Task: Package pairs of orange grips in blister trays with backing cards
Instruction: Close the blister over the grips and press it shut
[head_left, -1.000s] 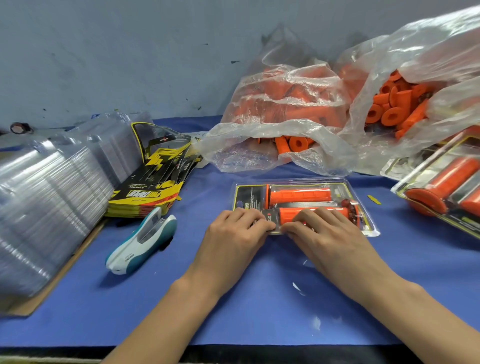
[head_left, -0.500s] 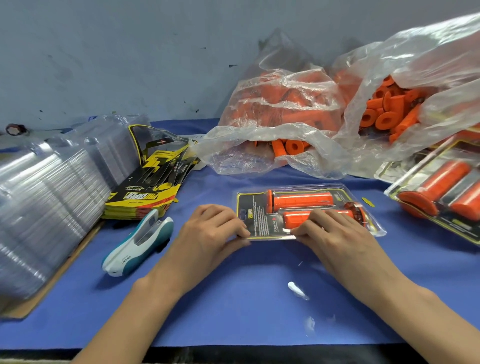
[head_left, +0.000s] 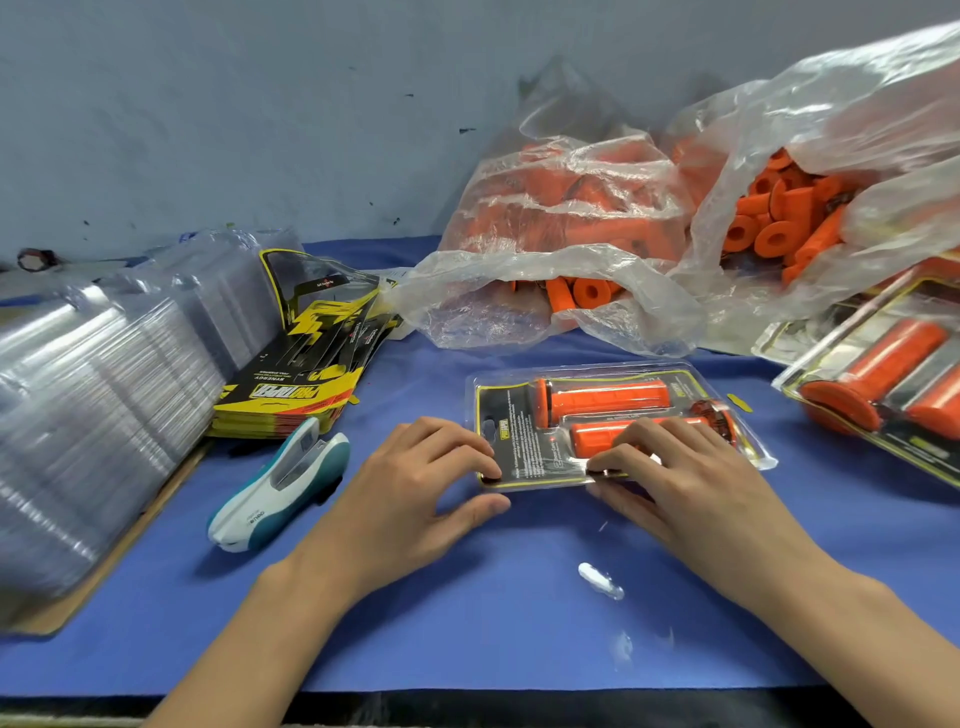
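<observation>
While pressed flat on blue-cloth table (head_left: 519, 623): clear plastic blister tray (head_left: 613, 426) with two ribbed orange grips (head_left: 605, 399) over black backing card (head_left: 514, 441). Left hand (head_left: 415, 499) grip pinching left corner; right hand (head_left: 691, 483) grip pinching near edge. Risk: uneven pressure, card shifting, seam left unclosed.

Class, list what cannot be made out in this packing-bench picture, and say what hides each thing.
Head view only:
- Near edge of the blister pack: covered by the left hand and right hand, so whether it is sealed is unclear.
- Finished packs: cut off by the right frame edge.
- Grip count in the bags: veiled by crumpled plastic.
- Card print: too small.
</observation>
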